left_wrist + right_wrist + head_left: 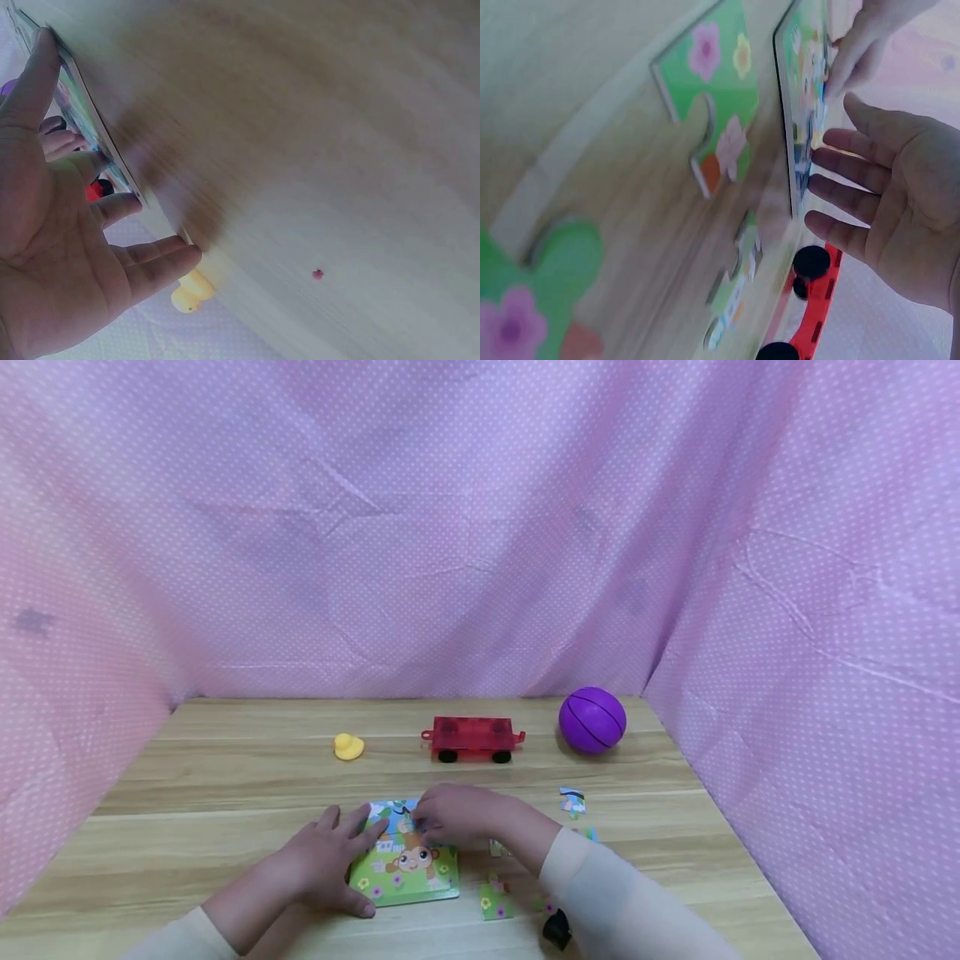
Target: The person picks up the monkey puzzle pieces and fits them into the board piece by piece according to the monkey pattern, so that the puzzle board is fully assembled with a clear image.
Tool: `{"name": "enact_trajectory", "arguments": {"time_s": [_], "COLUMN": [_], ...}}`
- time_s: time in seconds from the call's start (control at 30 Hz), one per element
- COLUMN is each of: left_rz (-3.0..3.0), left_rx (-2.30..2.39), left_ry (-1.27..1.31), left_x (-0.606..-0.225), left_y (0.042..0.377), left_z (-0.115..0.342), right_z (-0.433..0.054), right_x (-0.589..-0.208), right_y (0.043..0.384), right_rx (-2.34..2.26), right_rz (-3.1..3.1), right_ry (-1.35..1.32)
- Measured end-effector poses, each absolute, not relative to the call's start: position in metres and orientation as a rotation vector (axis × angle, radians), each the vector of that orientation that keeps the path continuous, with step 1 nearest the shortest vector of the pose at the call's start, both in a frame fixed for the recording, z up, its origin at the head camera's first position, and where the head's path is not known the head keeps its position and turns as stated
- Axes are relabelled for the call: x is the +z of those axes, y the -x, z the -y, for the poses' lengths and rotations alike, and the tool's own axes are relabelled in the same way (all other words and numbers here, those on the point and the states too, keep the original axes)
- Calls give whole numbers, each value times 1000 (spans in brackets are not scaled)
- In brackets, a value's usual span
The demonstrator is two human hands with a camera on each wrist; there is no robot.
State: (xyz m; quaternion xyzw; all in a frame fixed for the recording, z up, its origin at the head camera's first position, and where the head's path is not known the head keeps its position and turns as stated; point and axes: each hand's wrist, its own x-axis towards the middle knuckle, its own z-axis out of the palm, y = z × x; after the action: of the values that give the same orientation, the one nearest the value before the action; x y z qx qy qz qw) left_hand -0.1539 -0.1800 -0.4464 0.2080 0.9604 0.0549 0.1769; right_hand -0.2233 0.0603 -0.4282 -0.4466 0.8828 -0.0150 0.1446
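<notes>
A jigsaw puzzle board (412, 885) with a monkey and flowers lies near the front middle of the table. My left hand (318, 864) rests along its left side, fingers spread, thumb by the lower left corner. Over the board's upper right part is my right hand (459, 814). In the right wrist view, its fingers (847, 169) stretch to the board surface, thumb apart, and no piece shows between them. Loose puzzle pieces lie to the right, among them a green flowered piece (495, 902), a blue one (573, 801) and a small one (739, 285) near the board.
Behind the board stand a yellow toy duck (348, 747), a red toy wagon (472, 737) with black wheels and a purple ball (592, 720). A black object (557, 930) shows beside the right sleeve. Pink dotted cloth (420, 527) hangs around the table's back and sides.
</notes>
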Motion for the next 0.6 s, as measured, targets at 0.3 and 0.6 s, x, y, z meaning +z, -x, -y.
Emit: {"name": "enact_trajectory", "arguments": {"time_s": [0.3, 0.6], "left_rz": [-2718, -2712], "left_rx": [156, 152], "left_ry": [-601, -583], "left_x": [-446, -447], "left_y": [153, 154], "left_z": [179, 180], "right_z": [-105, -186], "right_x": [-418, -411], "right_y": [239, 260], "right_rx": [-235, -209], "right_rz": [-2636, -2738], "right_ry": [1114, 686]}}
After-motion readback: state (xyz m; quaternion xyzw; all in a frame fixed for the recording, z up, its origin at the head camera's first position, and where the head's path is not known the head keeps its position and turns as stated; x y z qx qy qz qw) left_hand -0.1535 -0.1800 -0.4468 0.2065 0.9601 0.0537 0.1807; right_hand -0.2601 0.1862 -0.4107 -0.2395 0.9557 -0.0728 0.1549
